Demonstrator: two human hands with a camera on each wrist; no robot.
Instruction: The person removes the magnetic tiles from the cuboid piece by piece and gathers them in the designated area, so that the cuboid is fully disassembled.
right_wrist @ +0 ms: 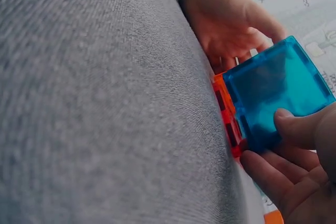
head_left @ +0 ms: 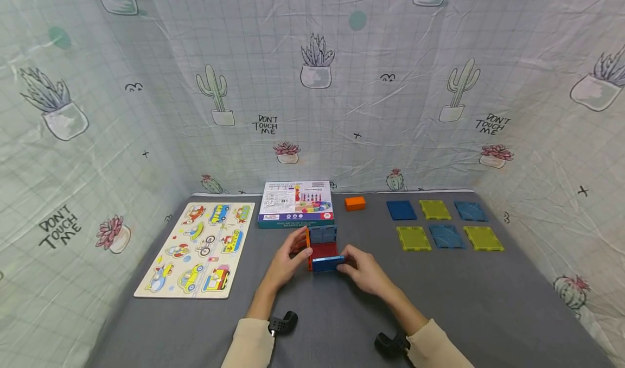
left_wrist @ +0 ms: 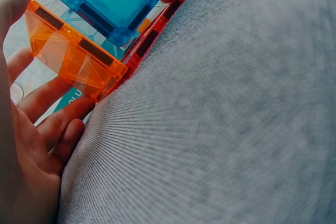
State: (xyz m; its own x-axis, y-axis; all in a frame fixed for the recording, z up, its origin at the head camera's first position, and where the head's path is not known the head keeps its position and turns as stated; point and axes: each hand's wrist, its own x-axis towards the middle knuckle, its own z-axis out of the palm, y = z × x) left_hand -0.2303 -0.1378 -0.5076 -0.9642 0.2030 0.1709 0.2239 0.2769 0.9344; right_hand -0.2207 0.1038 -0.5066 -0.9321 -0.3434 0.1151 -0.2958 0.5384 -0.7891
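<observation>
A small box shape of see-through magnetic tiles stands at the middle of the table. Its base is a red tile (head_left: 323,249), with a blue tile (head_left: 324,234) upright at the back and an orange tile (left_wrist: 73,51) upright on the left. My left hand (head_left: 290,257) holds the orange tile, thumb at its near corner and fingers along its outer side. A second blue tile (right_wrist: 281,93) stands tilted at the front edge of the base. My right hand (head_left: 365,269) pinches it at its right end, thumb on the outer face.
A wooden picture puzzle board (head_left: 195,248) lies left, a printed box (head_left: 293,204) behind the tiles. Behind to the right sits an orange block (head_left: 355,203). Farther right lie several flat tiles, among them a yellow tile (head_left: 414,238) and a blue tile (head_left: 401,210). A patterned cloth (head_left: 361,107) hangs around.
</observation>
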